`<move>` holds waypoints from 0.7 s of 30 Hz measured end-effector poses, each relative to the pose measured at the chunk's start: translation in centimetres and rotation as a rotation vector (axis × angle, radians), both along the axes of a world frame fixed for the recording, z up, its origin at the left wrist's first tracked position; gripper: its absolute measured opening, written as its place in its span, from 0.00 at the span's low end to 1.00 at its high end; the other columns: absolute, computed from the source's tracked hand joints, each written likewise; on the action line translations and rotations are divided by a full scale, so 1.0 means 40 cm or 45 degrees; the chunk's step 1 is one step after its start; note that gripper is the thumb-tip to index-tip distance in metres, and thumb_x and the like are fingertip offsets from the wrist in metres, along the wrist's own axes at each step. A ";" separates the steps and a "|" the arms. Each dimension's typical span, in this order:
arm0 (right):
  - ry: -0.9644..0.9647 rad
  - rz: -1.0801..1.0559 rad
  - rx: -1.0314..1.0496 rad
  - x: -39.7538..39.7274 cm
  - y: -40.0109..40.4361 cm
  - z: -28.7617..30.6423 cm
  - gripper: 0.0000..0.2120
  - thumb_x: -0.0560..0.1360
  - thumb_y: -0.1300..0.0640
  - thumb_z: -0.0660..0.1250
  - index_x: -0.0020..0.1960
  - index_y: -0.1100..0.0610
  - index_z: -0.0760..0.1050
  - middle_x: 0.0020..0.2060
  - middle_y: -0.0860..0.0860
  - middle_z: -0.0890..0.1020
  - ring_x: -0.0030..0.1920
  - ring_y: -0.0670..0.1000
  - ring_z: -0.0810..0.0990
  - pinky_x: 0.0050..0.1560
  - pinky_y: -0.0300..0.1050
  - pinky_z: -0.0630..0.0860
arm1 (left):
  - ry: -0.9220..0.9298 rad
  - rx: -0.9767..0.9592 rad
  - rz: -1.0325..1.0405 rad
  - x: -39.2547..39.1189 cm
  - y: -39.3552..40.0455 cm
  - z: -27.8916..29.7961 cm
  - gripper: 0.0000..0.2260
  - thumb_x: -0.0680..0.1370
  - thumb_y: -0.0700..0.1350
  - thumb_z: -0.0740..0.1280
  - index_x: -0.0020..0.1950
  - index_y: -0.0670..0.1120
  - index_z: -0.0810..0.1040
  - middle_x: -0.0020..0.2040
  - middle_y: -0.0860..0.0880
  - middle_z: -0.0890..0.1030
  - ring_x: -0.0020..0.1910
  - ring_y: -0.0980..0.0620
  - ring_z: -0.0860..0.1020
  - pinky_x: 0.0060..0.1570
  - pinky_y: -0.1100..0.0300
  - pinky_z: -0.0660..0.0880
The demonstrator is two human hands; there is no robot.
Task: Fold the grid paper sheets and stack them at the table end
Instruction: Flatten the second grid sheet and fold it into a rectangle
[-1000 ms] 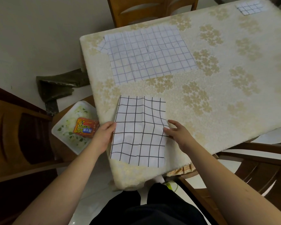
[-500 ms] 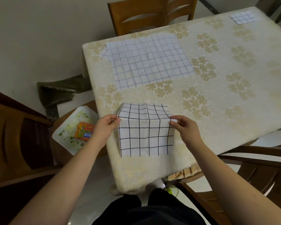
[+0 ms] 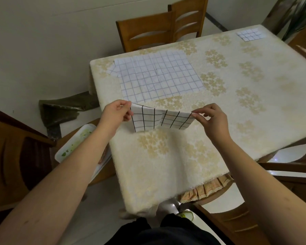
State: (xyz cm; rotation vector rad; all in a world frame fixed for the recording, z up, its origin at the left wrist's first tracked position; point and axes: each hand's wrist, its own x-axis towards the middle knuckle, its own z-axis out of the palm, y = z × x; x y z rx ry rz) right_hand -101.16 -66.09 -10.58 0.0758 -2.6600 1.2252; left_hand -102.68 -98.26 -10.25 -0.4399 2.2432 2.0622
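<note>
I see the left hand [image 3: 116, 113] pinching the left top corner of a folded black-grid sheet [image 3: 159, 120], thumb and fingers curled on the paper edge. The right hand [image 3: 211, 117] pinches the right top corner the same way. The sheet is held up off the bench [image 3: 166, 165], hanging between both hands with its upper edge raised and a crease down its middle; the lower edge is close to the cloth, whether it touches I cannot tell. It sits above the near-left part of the bench, a bit in from the left edge. Just beyond it, toward the far-left corner, a larger pile of flat blue-grid sheets [image 3: 157, 78] lies on the cloth, with one sheet corner poking out on the left side. At the far-right corner of the bench a small folded stack [image 3: 250, 34] of grid paper rests flat, well apart from the hands. The bench carries a cream cloth with a pale flower pattern. Off the bench: two wooden chairs [image 3: 159, 29] at the far edge, a white tray [image 3: 72, 144] with green bits on a chair seat at the left, partly hidden by my left forearm, and a dark green cloth [image 3: 64, 110] on the floor by the wall.
</note>
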 end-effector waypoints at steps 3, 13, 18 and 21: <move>0.033 0.000 0.030 0.024 0.009 0.001 0.05 0.72 0.54 0.74 0.47 0.51 0.84 0.41 0.50 0.74 0.41 0.47 0.73 0.43 0.30 0.68 | 0.009 0.102 0.028 0.008 0.019 -0.004 0.06 0.80 0.46 0.66 0.47 0.44 0.78 0.42 0.46 0.83 0.35 0.54 0.80 0.38 0.63 0.78; -0.445 0.072 -0.066 0.253 -0.014 -0.185 0.05 0.72 0.55 0.74 0.48 0.52 0.85 0.41 0.42 0.85 0.42 0.38 0.81 0.48 0.38 0.78 | -0.355 0.229 0.188 0.173 0.022 -0.237 0.03 0.78 0.39 0.68 0.47 0.40 0.75 0.47 0.38 0.81 0.39 0.49 0.82 0.36 0.65 0.80; -0.809 0.036 -0.166 0.343 -0.044 -0.264 0.04 0.74 0.56 0.72 0.48 0.51 0.84 0.43 0.43 0.84 0.45 0.36 0.79 0.45 0.24 0.71 | -0.474 0.182 0.278 0.268 0.015 -0.320 0.06 0.76 0.31 0.67 0.52 0.36 0.72 0.48 0.37 0.76 0.40 0.48 0.78 0.34 0.67 0.80; -0.907 -0.054 -0.255 0.368 -0.059 -0.294 0.04 0.74 0.53 0.73 0.47 0.45 0.82 0.43 0.38 0.83 0.47 0.37 0.79 0.45 0.29 0.71 | -0.516 0.128 0.240 0.294 0.004 -0.348 0.09 0.76 0.29 0.67 0.53 0.36 0.73 0.46 0.39 0.76 0.40 0.49 0.77 0.33 0.67 0.79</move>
